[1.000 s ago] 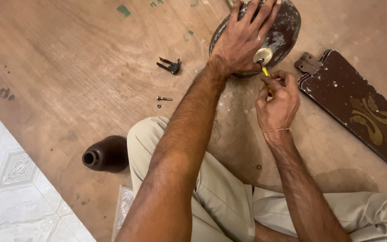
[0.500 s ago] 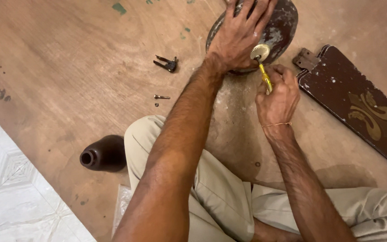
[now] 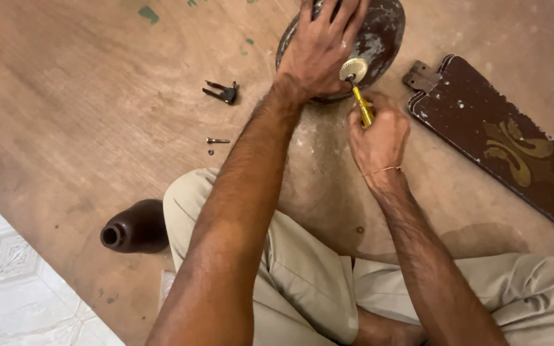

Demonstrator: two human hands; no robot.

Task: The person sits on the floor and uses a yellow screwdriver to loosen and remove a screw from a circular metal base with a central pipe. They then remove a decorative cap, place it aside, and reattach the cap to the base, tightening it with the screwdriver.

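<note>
**R:** Hands first. Left hand is pressing flat, fingers spread, on top of the round, dark, paint-worn metal housing sitting on the brown plywood floor. Looks like it's pinning the housing so it isn't turning or sliding.

**K:** And the right?

**R:** Right hand is closed in a fist around the yellow-handled screwdriver, just below the housing, nearly touching its near edge. Shaft is pointing up into a small, pale, ridged round cap on the housing's near side, right beside the left thumb.

**K:** Why that grip?

**R:** My read: a full fist gives torque, and the tool is angling low to meet the cap from the side. Can't tell whether the tip is seated.

**K:** Loose parts?

**R:** Small black metal bracket is lying left of the housing, apart from it. Short silver screw is lying lower left of the housing, further off. Probably parked there out of the working area.

**K:** Anything else around it?

**R:** Long dark brown blade with a gold ornament is lying right of the housing, its metal end bracket near the housing's rim. Dark brown bell-shaped cover is resting on its side well below-left, beside the person's knee.
</note>
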